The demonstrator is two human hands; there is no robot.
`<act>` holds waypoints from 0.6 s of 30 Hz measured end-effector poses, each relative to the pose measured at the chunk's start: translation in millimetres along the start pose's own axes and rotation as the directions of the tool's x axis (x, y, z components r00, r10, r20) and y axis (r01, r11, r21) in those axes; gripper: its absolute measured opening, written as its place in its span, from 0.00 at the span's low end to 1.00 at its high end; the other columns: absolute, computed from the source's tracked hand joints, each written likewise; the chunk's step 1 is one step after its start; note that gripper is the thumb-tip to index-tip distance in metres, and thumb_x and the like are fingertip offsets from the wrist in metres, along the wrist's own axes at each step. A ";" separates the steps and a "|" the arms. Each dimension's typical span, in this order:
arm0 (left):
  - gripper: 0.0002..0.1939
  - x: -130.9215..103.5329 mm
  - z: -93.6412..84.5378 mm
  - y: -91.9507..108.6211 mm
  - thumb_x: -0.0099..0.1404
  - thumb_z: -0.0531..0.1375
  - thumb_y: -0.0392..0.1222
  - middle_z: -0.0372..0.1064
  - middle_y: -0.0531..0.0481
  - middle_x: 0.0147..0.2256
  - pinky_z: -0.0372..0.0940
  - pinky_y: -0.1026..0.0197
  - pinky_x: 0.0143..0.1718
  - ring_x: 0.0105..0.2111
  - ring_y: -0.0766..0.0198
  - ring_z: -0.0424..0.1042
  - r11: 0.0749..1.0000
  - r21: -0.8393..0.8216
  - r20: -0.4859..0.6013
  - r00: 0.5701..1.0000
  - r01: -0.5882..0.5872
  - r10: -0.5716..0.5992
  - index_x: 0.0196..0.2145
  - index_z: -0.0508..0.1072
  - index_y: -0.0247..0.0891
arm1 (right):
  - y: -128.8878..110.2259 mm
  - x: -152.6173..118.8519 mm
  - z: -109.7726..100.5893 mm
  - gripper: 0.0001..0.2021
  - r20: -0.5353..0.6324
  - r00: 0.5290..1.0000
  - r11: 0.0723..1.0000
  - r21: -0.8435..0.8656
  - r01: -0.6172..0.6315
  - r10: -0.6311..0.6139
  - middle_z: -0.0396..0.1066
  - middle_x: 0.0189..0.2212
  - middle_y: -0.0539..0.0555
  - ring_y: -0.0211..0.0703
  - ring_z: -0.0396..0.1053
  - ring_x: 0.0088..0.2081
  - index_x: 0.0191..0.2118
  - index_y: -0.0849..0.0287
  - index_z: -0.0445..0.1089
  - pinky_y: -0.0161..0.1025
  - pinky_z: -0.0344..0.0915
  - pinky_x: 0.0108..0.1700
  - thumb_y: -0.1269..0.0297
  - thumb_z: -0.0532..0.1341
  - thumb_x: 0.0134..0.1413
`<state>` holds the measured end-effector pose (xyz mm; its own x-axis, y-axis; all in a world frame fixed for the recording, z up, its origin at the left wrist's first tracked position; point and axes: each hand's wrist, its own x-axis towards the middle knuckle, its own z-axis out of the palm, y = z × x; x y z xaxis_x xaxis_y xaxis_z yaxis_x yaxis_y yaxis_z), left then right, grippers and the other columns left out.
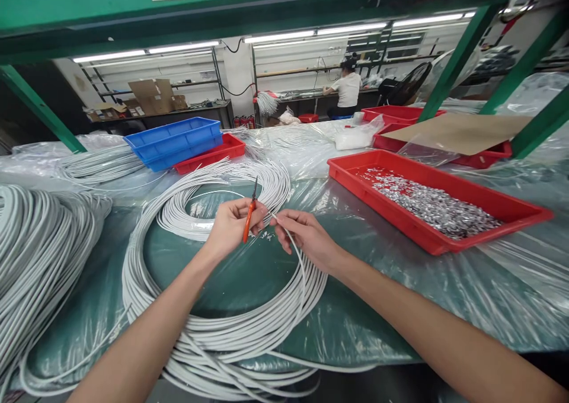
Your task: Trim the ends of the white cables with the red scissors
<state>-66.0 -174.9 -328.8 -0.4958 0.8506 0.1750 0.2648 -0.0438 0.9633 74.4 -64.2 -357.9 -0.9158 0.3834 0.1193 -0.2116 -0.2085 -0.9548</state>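
Observation:
My left hand point(235, 222) is closed around small pointed snips point(249, 213) with orange handles, their dark tip up. Its thumb and fingers also meet near the tip of a white cable point(291, 235). My right hand point(306, 234) pinches that cable close to its end, and the rest curves down onto a large coil of white cable point(137, 261). Both hands are above this coil, nearly touching. Behind them lies a second, smaller coil point(278, 184). Tiny pale scraps point(267, 235) rest on the green table between the hands.
A red tray point(466, 207) with many small shiny metal pieces stands at the right. A blue bin point(175, 142) sits partly over a red tray point(213, 154) at the back left. A thick cable bundle point(40, 261) fills the left side. Green shelf posts frame the table; a person sits far behind.

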 end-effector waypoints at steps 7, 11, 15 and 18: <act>0.19 -0.5 -4.1 -3.7 0.56 0.66 0.53 0.62 0.54 0.19 0.49 0.67 0.20 0.20 0.71 0.57 0.968 0.250 0.145 0.988 0.017 -0.055 0.23 0.68 0.34 | -3.0 -0.1 -3.6 0.13 -0.055 0.998 0.997 0.079 -0.026 0.031 0.51 0.19 0.43 0.31 0.53 0.19 0.33 0.59 0.70 0.32 0.56 0.21 0.53 0.64 0.55; 0.21 -4.9 -2.5 0.7 0.57 0.65 0.52 0.55 0.56 0.19 0.46 0.66 0.21 0.20 0.72 0.53 0.963 0.270 0.226 0.971 0.016 -0.080 0.20 0.62 0.35 | 0.1 1.3 -3.4 0.15 -0.100 0.995 0.997 0.069 0.039 -0.032 0.51 0.19 0.43 0.31 0.53 0.19 0.33 0.58 0.68 0.31 0.56 0.21 0.51 0.65 0.54; 0.24 -6.0 -3.7 1.3 0.57 0.65 0.50 0.48 0.57 0.19 0.45 0.65 0.22 0.21 0.72 0.49 0.957 0.288 0.278 0.958 -0.010 -0.074 0.19 0.55 0.37 | 2.1 1.7 -2.5 0.15 -0.116 0.991 0.995 0.065 0.079 -0.071 0.50 0.18 0.43 0.31 0.53 0.18 0.33 0.59 0.68 0.31 0.55 0.21 0.50 0.65 0.54; 0.24 -2.7 -6.1 -0.9 0.58 0.65 0.49 0.47 0.57 0.19 0.43 0.65 0.22 0.21 0.72 0.47 0.944 0.330 0.290 0.953 -0.016 -0.085 0.19 0.54 0.37 | 2.1 0.8 -2.4 0.16 -0.115 0.990 0.994 0.067 0.089 -0.081 0.50 0.18 0.43 0.31 0.54 0.18 0.33 0.59 0.68 0.31 0.55 0.20 0.50 0.65 0.55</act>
<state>-70.0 -180.3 -328.9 -0.2548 0.9667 0.0259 0.5307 0.1173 0.8394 74.1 -62.2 -360.5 -0.8501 0.5004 0.1641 -0.3151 -0.2337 -0.9199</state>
